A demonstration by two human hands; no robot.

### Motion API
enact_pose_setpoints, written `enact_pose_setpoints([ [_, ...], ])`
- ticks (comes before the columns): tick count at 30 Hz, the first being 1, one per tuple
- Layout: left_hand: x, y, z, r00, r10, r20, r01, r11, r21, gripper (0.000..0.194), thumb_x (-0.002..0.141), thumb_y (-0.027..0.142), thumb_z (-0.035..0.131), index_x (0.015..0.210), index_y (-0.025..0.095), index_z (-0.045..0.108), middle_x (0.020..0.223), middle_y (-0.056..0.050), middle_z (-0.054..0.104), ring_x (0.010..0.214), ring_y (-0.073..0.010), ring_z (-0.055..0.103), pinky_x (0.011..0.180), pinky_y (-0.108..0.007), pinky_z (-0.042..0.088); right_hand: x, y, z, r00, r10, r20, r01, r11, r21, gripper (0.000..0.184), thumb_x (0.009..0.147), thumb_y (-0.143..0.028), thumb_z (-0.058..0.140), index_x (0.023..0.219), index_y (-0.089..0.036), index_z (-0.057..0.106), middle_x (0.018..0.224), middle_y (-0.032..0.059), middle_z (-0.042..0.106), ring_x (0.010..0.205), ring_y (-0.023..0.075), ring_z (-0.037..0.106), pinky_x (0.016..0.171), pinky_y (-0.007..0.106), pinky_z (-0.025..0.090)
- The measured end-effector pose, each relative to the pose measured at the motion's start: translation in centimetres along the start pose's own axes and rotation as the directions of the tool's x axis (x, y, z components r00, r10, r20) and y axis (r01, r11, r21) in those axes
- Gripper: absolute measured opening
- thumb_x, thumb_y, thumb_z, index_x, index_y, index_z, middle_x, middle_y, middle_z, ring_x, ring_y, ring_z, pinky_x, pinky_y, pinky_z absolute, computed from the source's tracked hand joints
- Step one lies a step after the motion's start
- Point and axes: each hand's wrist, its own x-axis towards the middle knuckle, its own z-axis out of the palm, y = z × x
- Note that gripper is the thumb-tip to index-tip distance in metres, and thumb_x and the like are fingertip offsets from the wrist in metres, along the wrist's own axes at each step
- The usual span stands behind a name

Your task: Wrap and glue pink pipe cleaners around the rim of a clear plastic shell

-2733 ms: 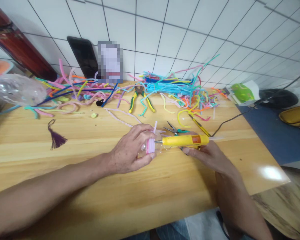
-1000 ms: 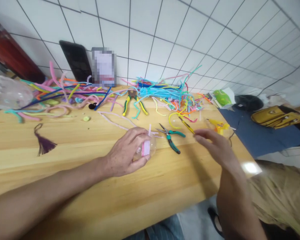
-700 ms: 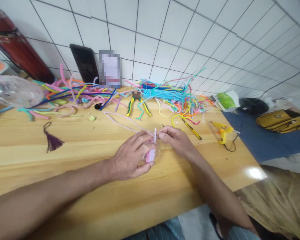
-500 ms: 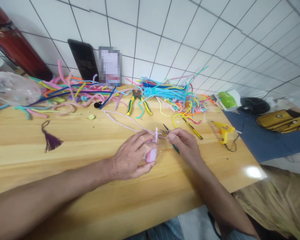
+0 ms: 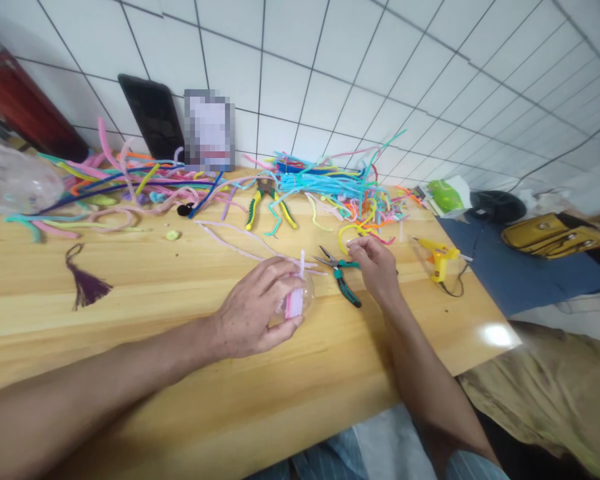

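Note:
My left hand [image 5: 260, 303] is closed around a clear plastic ball [image 5: 307, 295] wrapped with a band of pink and lilac pipe cleaners [image 5: 295, 303], resting low over the table. One lilac end sticks up from the band, and long pale lilac pipe cleaners [image 5: 230, 245] stretch away behind it. My right hand [image 5: 377, 267] is to the right with thumb and finger pinched together; what they hold, if anything, is too small to make out. Beside it lie green-handled needle-nose pliers [image 5: 347, 290], jaws apart, one handle partly behind the hand. A yellow pipe cleaner [image 5: 342, 239] curves just beyond the fingertips.
Along the tiled wall lie heaped pipe cleaners [image 5: 320, 183], yellow-and-green pliers [image 5: 253, 210], a black phone [image 5: 153, 117] and a clear bag [image 5: 17, 180]. A purple tassel [image 5: 89, 283] lies at left. A yellow glue gun [image 5: 439, 260] is near the right edge.
My right hand has moved right and slightly up, away from the lilac ends, uncovering the green-handled pliers. My left hand keeps its hold on the ball. The whole view has shifted slightly.

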Motion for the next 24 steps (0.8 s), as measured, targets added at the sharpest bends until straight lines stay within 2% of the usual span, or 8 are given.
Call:
enact_pose_setpoints([
  [4, 0.1, 0.1, -0.1, 1.0, -0.011, -0.01, 0.011, 1.0, 0.003, 0.04, 0.097, 0.026, 0.066, 0.134, 0.019, 0.053, 0.134, -0.018, 0.064, 0.131, -0.0329, 0.064, 0.112, -0.052, 0.059, 0.1, 0.7, 0.3, 0.999, -0.021, 0.025, 0.022, 0.999, -0.027, 0.017, 0.085, -0.036, 0.062, 0.09, -0.023, 0.072, 0.08, 0.0015, 0.073, 0.075, 0.0206, 0.067, 0.074, 0.034, 0.052],
  [9, 0.0, 0.1, 0.0, 1.0, -0.013, -0.01, 0.013, 1.0, 0.01, 0.041, 0.097, 0.026, 0.066, 0.135, 0.019, 0.052, 0.134, -0.018, 0.064, 0.131, -0.0333, 0.063, 0.111, -0.053, 0.059, 0.1, 0.2, 0.2, 0.989, -0.099, 0.109, 0.122, 0.965, -0.23, 0.024, 0.094, -0.027, 0.055, 0.101, -0.023, 0.077, 0.079, 0.0006, 0.075, 0.074, 0.0197, 0.067, 0.074, 0.032, 0.052],
  [13, -0.1, 0.0, 0.1, 1.0, -0.016, -0.018, 0.017, 1.0, 0.016, 0.04, 0.098, 0.027, 0.067, 0.134, 0.018, 0.053, 0.134, -0.019, 0.063, 0.131, -0.033, 0.063, 0.111, -0.052, 0.06, 0.6, -0.3, -0.3, 0.984, -0.125, 0.127, 0.16, 0.932, -0.325, 0.019, 0.096, -0.026, 0.06, 0.104, -0.023, 0.077, 0.086, 0.0024, 0.079, 0.077, 0.0203, 0.07, 0.076, 0.032, 0.053],
  [15, -0.1, 0.1, 0.2, 1.0, -0.02, -0.024, 0.021, 1.0, 0.016, 0.04, 0.098, 0.027, 0.066, 0.134, 0.018, 0.052, 0.133, -0.018, 0.063, 0.131, -0.0329, 0.063, 0.111, -0.051, 0.059, 0.4, -0.6, -0.2, 0.955, -0.198, 0.223, 0.271, 0.888, -0.372, 0.015, 0.095, -0.023, 0.064, 0.103, -0.024, 0.077, 0.091, 0.0038, 0.08, 0.082, 0.021, 0.072, 0.08, 0.033, 0.054],
  [17, -0.2, 0.1, 0.2, 0.999, -0.028, -0.031, 0.028, 0.999, 0.017, 0.04, 0.097, 0.027, 0.066, 0.134, 0.019, 0.052, 0.133, -0.018, 0.063, 0.131, -0.033, 0.062, 0.111, -0.052, 0.059, -0.3, -0.8, 0.3, 0.898, -0.262, 0.353, 0.401, 0.817, -0.414, 0.013, 0.095, -0.019, 0.067, 0.1, -0.024, 0.078, 0.095, 0.0051, 0.08, 0.089, 0.0221, 0.073, 0.085, 0.034, 0.054],
  [19, -0.3, 0.1, 0.3, 0.999, -0.038, -0.035, 0.038, 0.999, 0.017, 0.041, 0.096, 0.027, 0.067, 0.134, 0.019, 0.052, 0.133, -0.018, 0.062, 0.13, -0.0333, 0.062, 0.111, -0.053, 0.059, -0.9, -0.9, 1.1, 0.853, -0.283, 0.44, 0.482, 0.751, -0.451, 0.013, 0.097, -0.017, 0.067, 0.098, -0.024, 0.078, 0.097, 0.0065, 0.081, 0.094, 0.0232, 0.073, 0.087, 0.035, 0.054],
  [21, -0.3, 0.1, 0.3, 0.998, -0.047, -0.04, 0.048, 0.999, 0.015, 0.043, 0.095, 0.027, 0.067, 0.134, 0.019, 0.052, 0.133, -0.018, 0.062, 0.13, -0.0335, 0.062, 0.11, -0.053, 0.059, -1.3, -0.8, 2.0, 0.835, -0.279, 0.475, 0.512, 0.712, -0.481, 0.014, 0.099, -0.016, 0.067, 0.097, -0.024, 0.078, 0.099, 0.0078, 0.081, 0.095, 0.0239, 0.073, 0.088, 0.036, 0.053],
  [24, -0.2, 0.1, 0.3, 0.998, -0.045, -0.046, 0.045, 0.999, 0.01, 0.043, 0.095, 0.026, 0.067, 0.135, 0.019, 0.052, 0.133, -0.017, 0.062, 0.129, -0.0334, 0.062, 0.11, -0.053, 0.059, -1.5, -0.7, 2.8, 0.84, -0.28, 0.465, 0.511, 0.696, -0.504, 0.014, 0.1, -0.016, 0.067, 0.099, -0.023, 0.078, 0.101, 0.0091, 0.081, 0.096, 0.0247, 0.073, 0.088, 0.036, 0.054],
])
